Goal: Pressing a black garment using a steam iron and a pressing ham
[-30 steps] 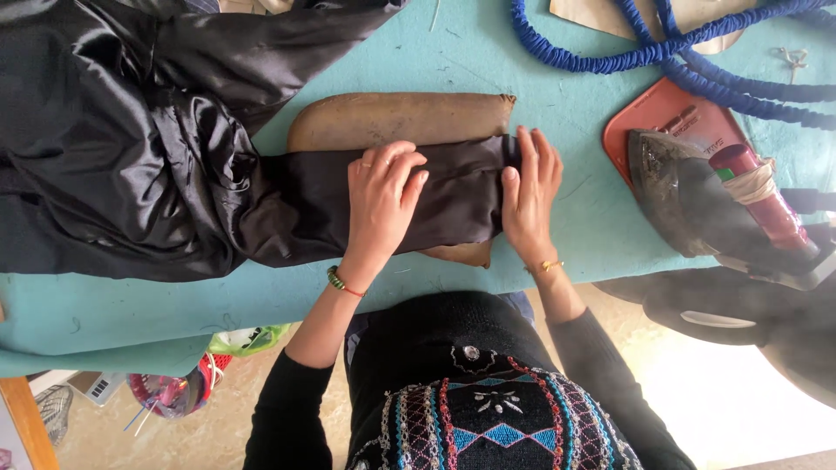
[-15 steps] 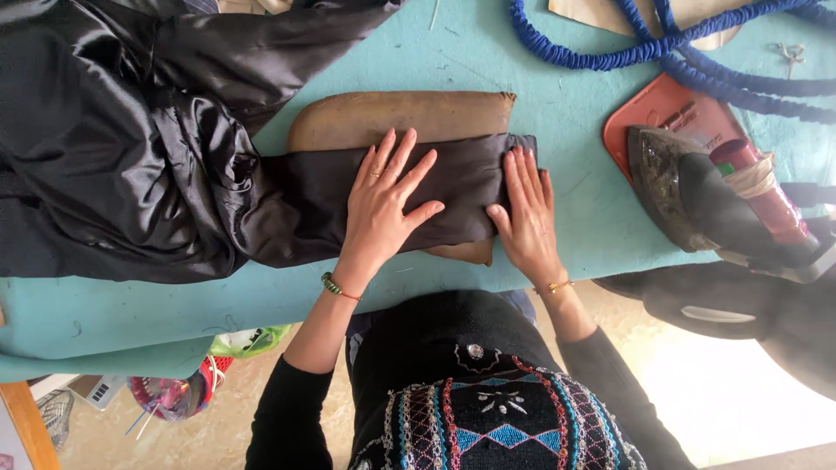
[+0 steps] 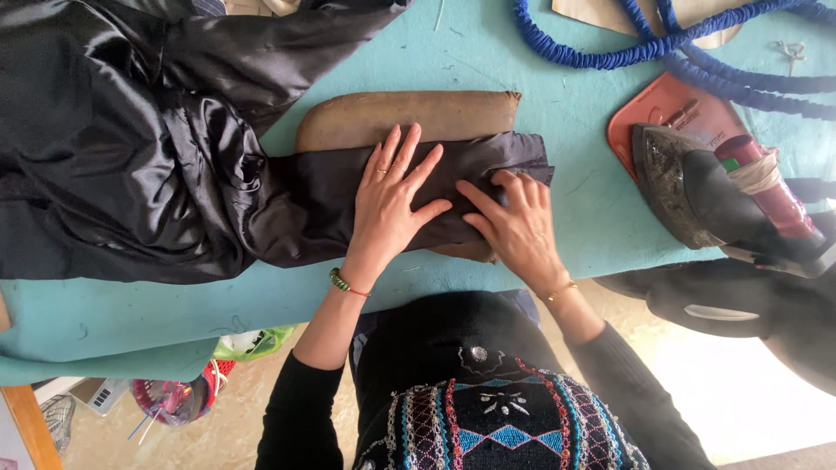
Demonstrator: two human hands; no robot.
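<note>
A shiny black garment (image 3: 122, 148) lies spread over the left of a turquoise table (image 3: 566, 235). One sleeve (image 3: 322, 196) is pulled over a long brown padded board (image 3: 409, 117). My left hand (image 3: 392, 204) lies flat on the sleeve with its fingers spread. Just to its right, my right hand (image 3: 518, 226) presses on the sleeve near the cuff end, fingers curled onto the cloth. Neither hand lifts anything.
A heavy dark iron (image 3: 723, 196) rests on a red stand (image 3: 666, 109) at the right. Blue braided cord (image 3: 662, 43) loops across the top right. Small scissors (image 3: 791, 54) lie near the far right edge. Bags and clutter (image 3: 174, 396) sit on the floor at lower left.
My left hand slid a little up and left along the sleeve. My right hand moved left from the cuff edge, closer to the left hand, and its fingers curled.
</note>
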